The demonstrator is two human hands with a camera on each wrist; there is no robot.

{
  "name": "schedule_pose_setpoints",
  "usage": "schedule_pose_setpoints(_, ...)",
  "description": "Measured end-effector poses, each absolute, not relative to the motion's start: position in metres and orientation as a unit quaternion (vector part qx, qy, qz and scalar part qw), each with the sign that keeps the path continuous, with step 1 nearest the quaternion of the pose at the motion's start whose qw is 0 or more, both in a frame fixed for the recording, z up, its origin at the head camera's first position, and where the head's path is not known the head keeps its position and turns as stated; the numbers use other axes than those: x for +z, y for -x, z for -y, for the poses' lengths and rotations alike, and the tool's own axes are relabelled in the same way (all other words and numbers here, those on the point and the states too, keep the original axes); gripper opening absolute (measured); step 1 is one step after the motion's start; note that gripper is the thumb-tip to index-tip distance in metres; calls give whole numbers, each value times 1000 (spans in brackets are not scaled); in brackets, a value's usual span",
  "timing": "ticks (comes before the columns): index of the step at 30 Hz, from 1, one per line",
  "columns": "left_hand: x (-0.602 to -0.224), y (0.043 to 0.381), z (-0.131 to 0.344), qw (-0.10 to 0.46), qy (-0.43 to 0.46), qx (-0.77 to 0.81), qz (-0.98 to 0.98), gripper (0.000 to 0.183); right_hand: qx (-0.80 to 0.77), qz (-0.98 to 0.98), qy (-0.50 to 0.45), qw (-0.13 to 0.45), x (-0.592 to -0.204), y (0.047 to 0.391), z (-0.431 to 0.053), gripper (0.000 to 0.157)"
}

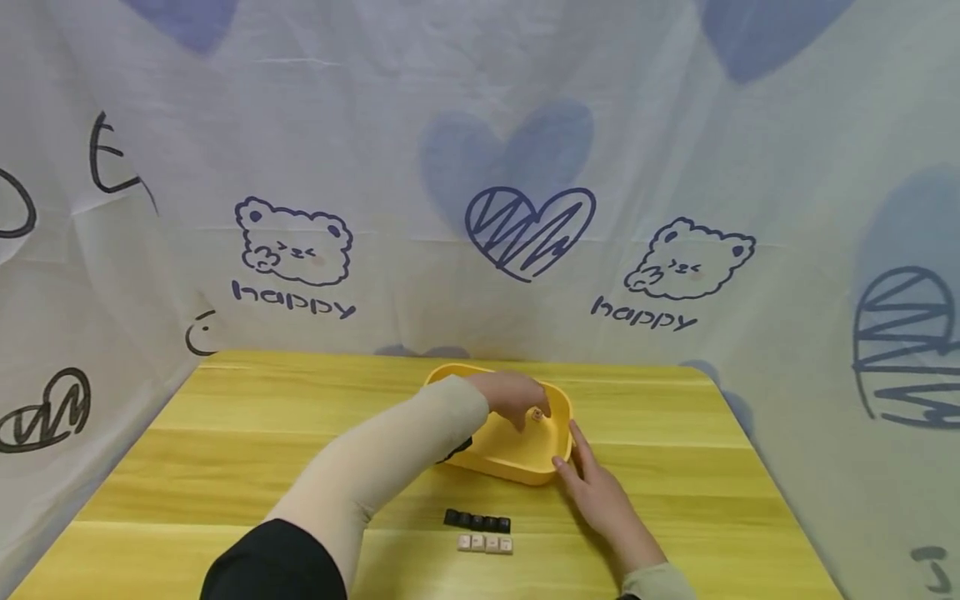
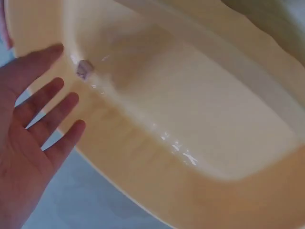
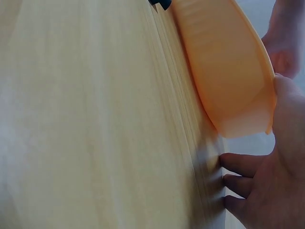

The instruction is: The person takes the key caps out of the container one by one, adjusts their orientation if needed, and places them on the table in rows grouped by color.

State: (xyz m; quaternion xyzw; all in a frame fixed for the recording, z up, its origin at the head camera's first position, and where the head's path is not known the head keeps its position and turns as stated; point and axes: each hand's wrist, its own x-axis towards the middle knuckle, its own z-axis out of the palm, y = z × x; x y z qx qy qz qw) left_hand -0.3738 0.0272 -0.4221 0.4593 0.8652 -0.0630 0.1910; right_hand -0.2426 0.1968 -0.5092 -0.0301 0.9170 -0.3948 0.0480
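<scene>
In the head view my left hand (image 1: 512, 398) reaches down into a yellow plastic basin (image 1: 487, 477). Its fingers are spread and hold nothing in the left wrist view. One small pale keycap (image 2: 85, 69) lies inside the basin, a short way from those fingertips. My right hand (image 1: 600, 492) rests at the basin's right front corner, thumb against the rim. From the right wrist view, the other fingers (image 3: 240, 164) extend beside the basin, low by the tabletop. A row of black keycaps (image 1: 477, 522) and a row of beige keycaps (image 1: 485, 544) lie in front of the basin.
The wood-grain table (image 1: 262, 417) carries the basin near its back edge. Behind and around it hangs a white cloth (image 1: 405, 292) printed with hearts and bears. My left forearm (image 1: 390, 450) crosses over the basin's left front side.
</scene>
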Motion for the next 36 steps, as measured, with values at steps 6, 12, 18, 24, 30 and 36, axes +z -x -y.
schedule_pose_setpoints(6, -435, 379, -34, 222, -422, -74, -876, 51, -392, -918, 30, 50, -509, 243, -199, 70)
schedule_pose_setpoints(12, -448, 383, -36, 214, -429, -87, -873, 47, -395, -917, 32, 51, -508, 243, -197, 69)
schedule_pose_setpoints(18, -460, 383, -38, 187, -482, -127, -847, 32, -396, -916, 32, 52, -508, 243, -196, 69)
schedule_pose_setpoints(24, -463, 373, -38, 175, -489, -108, -847, 25, -395, -917, 29, 54, -508, 244, -197, 68)
schedule_pose_setpoints(30, -466, 363, -35, 174, -493, -81, -848, 17, -394, -917, 36, 47, -508, 243, -197, 68)
schedule_pose_setpoints(36, -455, 357, -30, 185, -490, -42, -851, 14, -395, -917, 36, 47, -508, 244, -197, 69)
